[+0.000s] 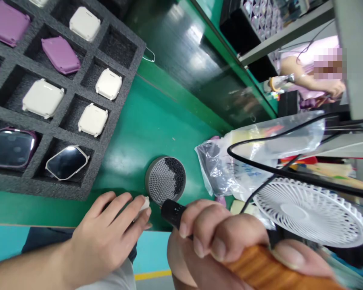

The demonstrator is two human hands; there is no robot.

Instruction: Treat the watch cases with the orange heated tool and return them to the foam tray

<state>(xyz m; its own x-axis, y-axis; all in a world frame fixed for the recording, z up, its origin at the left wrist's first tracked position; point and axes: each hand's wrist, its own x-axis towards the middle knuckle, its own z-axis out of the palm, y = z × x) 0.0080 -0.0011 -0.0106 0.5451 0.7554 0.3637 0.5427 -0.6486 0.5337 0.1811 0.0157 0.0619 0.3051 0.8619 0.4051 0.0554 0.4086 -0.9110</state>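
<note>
My left hand is closed at the table's near edge, its fingertips pinching a small white watch case, mostly hidden behind the fingers. My right hand wraps round an electric screwdriver with a wood-grain orange body and a black nose. Its thin bit points toward the near rim of a round grey dish; whether they touch I cannot tell. Tiny black screws gather at the dish's right side, over a dimpled floor. The dish stands just beyond my left fingertips.
A dark foam tray at left holds white and purple watch cases, some screen-side up. A clear plastic bag, a black cable and a white fan crowd the right. Another person's hand shows beyond the frame post.
</note>
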